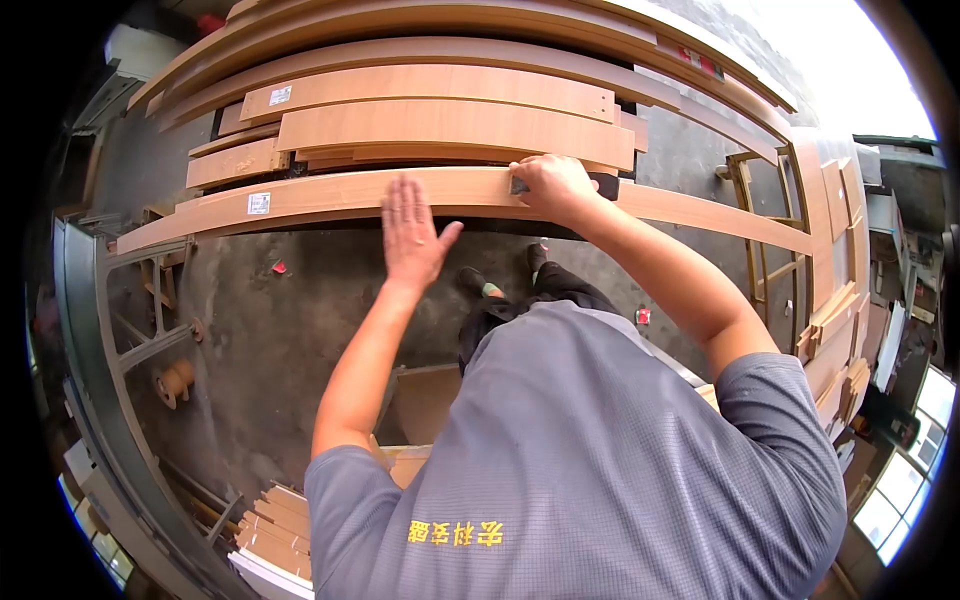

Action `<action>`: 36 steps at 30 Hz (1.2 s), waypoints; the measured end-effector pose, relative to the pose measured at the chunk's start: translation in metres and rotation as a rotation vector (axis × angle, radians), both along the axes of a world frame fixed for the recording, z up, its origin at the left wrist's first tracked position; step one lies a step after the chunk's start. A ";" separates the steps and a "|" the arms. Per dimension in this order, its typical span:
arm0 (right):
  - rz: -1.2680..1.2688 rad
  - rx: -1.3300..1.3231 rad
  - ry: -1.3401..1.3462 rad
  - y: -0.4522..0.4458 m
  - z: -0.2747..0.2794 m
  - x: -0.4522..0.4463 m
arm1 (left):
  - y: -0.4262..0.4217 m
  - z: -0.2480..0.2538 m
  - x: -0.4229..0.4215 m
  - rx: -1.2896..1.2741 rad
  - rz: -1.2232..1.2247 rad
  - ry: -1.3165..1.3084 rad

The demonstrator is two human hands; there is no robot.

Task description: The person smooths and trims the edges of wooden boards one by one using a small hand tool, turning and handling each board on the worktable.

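Hands (411, 240) over board (335, 191); right hand (560, 190) partly hides dark block (610, 186).

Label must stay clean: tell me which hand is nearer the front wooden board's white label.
Left. The left hand is open, to the right of the white label; the right hand is farther right along the same wooden board.

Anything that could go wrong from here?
The long board might tip or slide: its ends reach past the dark support, and the left hand lies flat over it, not gripping.

The right hand, closed on a small dark object, might slip and mark the board.
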State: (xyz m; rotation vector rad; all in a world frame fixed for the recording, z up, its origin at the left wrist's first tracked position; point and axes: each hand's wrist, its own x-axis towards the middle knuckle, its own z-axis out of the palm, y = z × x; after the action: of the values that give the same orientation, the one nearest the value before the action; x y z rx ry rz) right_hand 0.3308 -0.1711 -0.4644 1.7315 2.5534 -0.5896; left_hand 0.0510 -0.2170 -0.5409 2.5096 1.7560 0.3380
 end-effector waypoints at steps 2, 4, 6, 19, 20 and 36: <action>-0.018 0.007 0.108 -0.005 0.005 0.011 | -0.026 0.010 0.038 -0.153 -0.276 -0.075; -0.065 -0.039 0.056 -0.015 0.014 0.050 | -0.035 0.017 0.050 -0.173 -0.330 -0.062; -0.110 -0.105 -0.036 -0.024 0.025 0.092 | -0.026 0.011 0.022 -0.121 -0.288 -0.039; 0.063 -0.100 -0.008 0.035 0.017 -0.116 | 0.036 0.031 -0.099 -0.238 -0.190 0.078; 0.075 -0.132 -0.027 0.040 0.020 -0.130 | 0.040 0.027 -0.101 -0.205 -0.197 0.037; -0.135 -0.187 0.156 0.097 0.019 -0.355 | 0.173 0.024 -0.530 0.011 0.179 0.042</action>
State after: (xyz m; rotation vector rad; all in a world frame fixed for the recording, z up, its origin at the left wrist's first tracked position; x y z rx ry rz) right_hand -0.0240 -0.0744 -0.4456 1.8698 2.3944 -0.9717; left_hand -0.4792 -0.0439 -0.5171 2.3893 2.0054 0.3068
